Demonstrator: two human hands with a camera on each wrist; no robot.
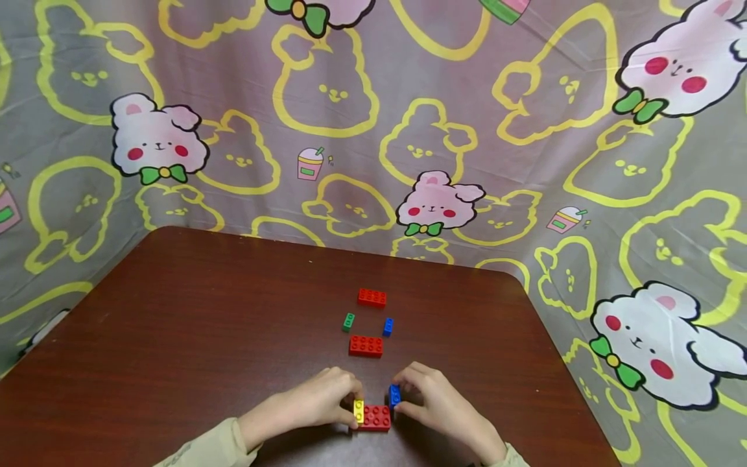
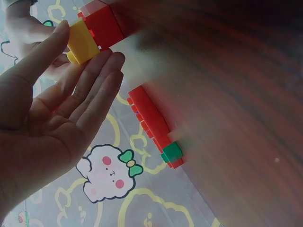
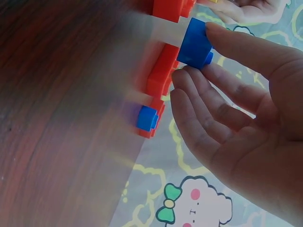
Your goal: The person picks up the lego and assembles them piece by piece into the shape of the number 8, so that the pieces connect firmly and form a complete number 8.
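Between thumb and fingers, my left hand [image 1: 327,399] pinches a yellow building brick [image 1: 358,412], which sits at the left end of a red brick [image 1: 377,418] on the table. In the left wrist view the yellow brick [image 2: 84,41] rests above the studs of that red brick [image 2: 105,26]. My right hand [image 1: 434,399] pinches a small blue brick [image 1: 395,395] just off the red brick's right end. From the right wrist, the blue brick [image 3: 195,43] shows raised off the tabletop, its studs facing the same way as the red brick's.
Beyond the hands, a second red brick [image 1: 366,346] lies on the brown table [image 1: 204,324]. Behind it are a small green brick [image 1: 348,322], a small blue one [image 1: 388,327] and another red brick [image 1: 371,298]. A patterned curtain [image 1: 350,155] hangs around the table's far edges.
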